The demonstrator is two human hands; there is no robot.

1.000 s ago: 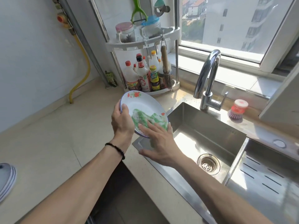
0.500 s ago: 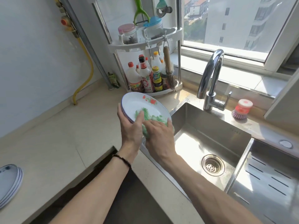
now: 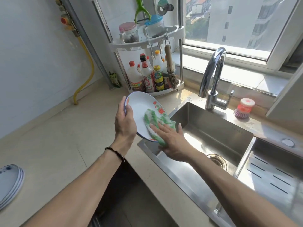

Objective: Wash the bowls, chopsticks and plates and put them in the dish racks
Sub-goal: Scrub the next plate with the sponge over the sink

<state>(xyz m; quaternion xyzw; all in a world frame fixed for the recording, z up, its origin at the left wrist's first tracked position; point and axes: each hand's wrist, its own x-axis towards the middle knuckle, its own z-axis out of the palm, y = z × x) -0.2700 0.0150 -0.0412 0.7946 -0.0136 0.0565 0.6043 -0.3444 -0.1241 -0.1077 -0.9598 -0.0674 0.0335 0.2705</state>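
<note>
A white plate (image 3: 141, 105) with a blue rim and red flowers is tilted above the sink's left edge. My left hand (image 3: 125, 124) grips its left rim, thumb on the face. My right hand (image 3: 172, 140) presses a green-and-white dishcloth (image 3: 155, 120) flat against the plate's lower right face, fingers straight. A stack of white plates (image 3: 9, 184) with blue rims lies on the counter at the far left edge.
A steel sink (image 3: 218, 133) with a drain (image 3: 216, 161) lies to the right, its tap (image 3: 213, 76) behind it. A slotted steel basin (image 3: 272, 174) adjoins on the right. A corner shelf of bottles (image 3: 147, 77) stands behind the plate. A pink dish brush (image 3: 243, 108) sits by the tap.
The plate has turned in my left hand, the red flowers moving round to the right. My right hand with the cloth has slid to the plate's lower right.
</note>
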